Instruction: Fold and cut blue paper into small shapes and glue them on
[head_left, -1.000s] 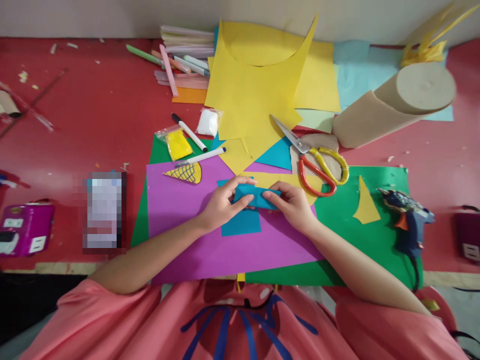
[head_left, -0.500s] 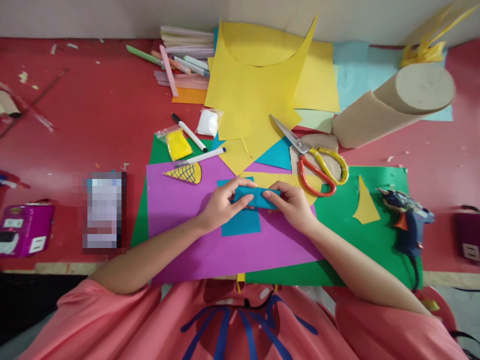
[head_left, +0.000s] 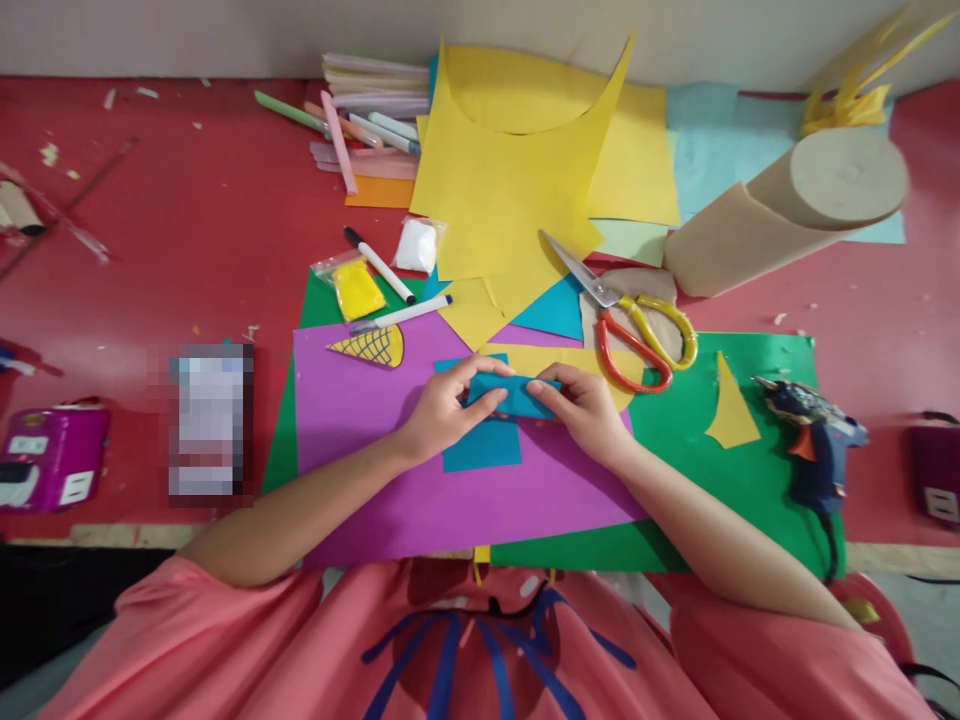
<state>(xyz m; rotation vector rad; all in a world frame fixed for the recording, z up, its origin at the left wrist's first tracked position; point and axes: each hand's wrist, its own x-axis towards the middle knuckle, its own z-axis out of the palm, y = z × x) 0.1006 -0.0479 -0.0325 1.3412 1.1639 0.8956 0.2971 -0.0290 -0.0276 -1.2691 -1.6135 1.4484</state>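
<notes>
Between my two hands is a small folded strip of blue paper [head_left: 517, 394], held level. My left hand [head_left: 452, 408] pinches its left end, thumb in front and fingers behind. The right end is gripped the same way by my right hand [head_left: 585, 405]. Below them a flat blue paper piece [head_left: 481, 446] lies on a purple sheet [head_left: 420, 510]. To the left sits a small yellow cone shape [head_left: 379, 347] with a dark criss-cross pattern. Large scissors [head_left: 626, 315] with red and yellow handles rest beyond my right hand.
A glue gun [head_left: 817, 440] and a yellow scrap [head_left: 729, 415] lie on the green sheet [head_left: 675, 470]. A thick paper roll [head_left: 765, 225] leans at the back right. Yellow sheets [head_left: 517, 190], markers [head_left: 381, 265], and yellow [head_left: 358, 290] and white [head_left: 416, 246] packets are behind; a blurred phone [head_left: 206, 425] is left.
</notes>
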